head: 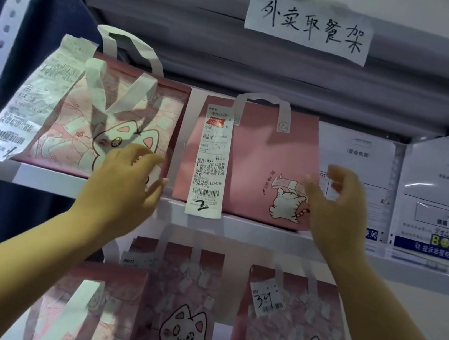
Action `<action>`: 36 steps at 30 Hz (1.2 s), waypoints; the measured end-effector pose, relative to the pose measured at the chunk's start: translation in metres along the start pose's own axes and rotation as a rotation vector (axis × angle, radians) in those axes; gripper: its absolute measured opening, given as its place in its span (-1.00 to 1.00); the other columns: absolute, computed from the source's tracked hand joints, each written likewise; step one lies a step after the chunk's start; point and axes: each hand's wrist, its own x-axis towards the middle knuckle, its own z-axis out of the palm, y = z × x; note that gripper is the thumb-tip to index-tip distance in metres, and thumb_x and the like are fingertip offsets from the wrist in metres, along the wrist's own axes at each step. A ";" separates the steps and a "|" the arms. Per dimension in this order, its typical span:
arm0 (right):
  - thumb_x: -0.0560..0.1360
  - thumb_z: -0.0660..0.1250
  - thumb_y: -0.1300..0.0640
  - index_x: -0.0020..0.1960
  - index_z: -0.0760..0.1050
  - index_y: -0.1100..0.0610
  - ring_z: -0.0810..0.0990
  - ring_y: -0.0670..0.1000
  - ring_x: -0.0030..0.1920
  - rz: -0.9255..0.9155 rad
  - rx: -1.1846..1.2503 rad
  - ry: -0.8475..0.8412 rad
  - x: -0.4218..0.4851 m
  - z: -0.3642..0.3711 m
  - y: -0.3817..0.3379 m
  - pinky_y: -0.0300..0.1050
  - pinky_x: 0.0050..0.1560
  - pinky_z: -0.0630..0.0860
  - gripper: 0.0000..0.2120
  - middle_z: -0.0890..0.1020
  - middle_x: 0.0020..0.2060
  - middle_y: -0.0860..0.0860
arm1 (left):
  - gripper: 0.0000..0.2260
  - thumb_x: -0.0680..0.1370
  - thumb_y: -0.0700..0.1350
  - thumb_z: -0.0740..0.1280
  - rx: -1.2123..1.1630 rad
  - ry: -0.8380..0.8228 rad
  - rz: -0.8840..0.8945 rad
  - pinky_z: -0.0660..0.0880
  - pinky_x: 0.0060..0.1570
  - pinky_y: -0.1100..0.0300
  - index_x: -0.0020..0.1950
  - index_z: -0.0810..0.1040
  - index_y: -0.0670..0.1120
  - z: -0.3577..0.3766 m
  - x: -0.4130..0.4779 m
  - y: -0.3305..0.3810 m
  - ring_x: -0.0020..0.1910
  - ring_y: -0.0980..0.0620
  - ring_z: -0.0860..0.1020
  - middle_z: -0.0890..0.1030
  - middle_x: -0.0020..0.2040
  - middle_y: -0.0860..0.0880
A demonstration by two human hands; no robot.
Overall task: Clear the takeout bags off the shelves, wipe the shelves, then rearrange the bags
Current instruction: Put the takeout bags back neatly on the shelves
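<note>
Two pink takeout bags stand on the upper shelf (50, 180). The left bag (79, 119) shows a cat print and a long receipt hanging off its left side. The right bag (256, 160) is plain pink with a small cat and a receipt marked 2. My left hand (126, 178) is open, fingers spread, at the gap between the two bags, overlapping the left bag's lower right corner. My right hand (334, 206) is open beside the right bag's right edge, apart from it. Three more cat-print bags (182, 309) stand on the shelf below.
A handwritten paper sign (308, 26) is taped to the top shelf's front edge. The white perforated rack post (1, 49) runs up the left. Printed notices (443, 196) hang on the wall right of the rack, behind the right post.
</note>
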 end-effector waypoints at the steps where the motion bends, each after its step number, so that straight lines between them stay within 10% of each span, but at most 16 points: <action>1: 0.49 0.33 -0.01 0.22 0.41 0.09 0.45 -0.07 0.10 -0.051 0.037 0.017 -0.004 -0.002 -0.008 -0.14 0.10 0.40 -0.65 0.47 0.09 -0.09 | -0.67 0.51 -0.06 0.32 -0.013 0.010 0.012 0.41 0.09 -0.08 0.23 0.50 -0.16 -0.003 -0.002 0.003 0.16 -0.22 0.42 0.50 0.19 -0.17; 11: 0.48 0.31 0.14 -0.07 0.50 0.07 0.57 -0.20 -0.19 -0.319 0.431 -0.389 -0.080 0.001 -0.073 -0.40 -0.19 0.47 -0.96 0.57 -0.23 -0.16 | -0.71 0.52 0.06 0.30 -0.166 0.050 0.065 0.49 -0.10 0.17 0.11 0.53 -0.11 -0.036 -0.059 0.024 -0.04 0.06 0.50 0.54 0.01 0.01; 25: 0.46 0.35 -0.05 -0.14 0.51 -0.06 0.56 -0.15 -0.22 0.175 0.219 -0.867 -0.249 0.069 -0.036 -0.18 -0.21 0.52 -0.92 0.60 -0.26 -0.15 | -0.82 0.50 0.03 0.32 -0.118 -0.286 -0.393 0.39 -0.22 0.40 0.06 0.54 0.00 -0.041 -0.214 -0.084 -0.11 0.24 0.50 0.54 -0.03 0.11; 36: 0.46 0.37 -0.04 0.41 0.22 0.07 0.45 0.07 0.21 0.555 -0.065 -0.917 -0.319 0.120 -0.021 0.01 0.19 0.43 -0.39 0.40 0.31 0.05 | -0.44 0.56 0.02 0.25 -0.025 -0.523 -0.695 0.33 0.25 -0.01 0.44 0.16 -0.21 -0.023 -0.248 -0.158 0.35 -0.15 0.29 0.25 0.42 -0.18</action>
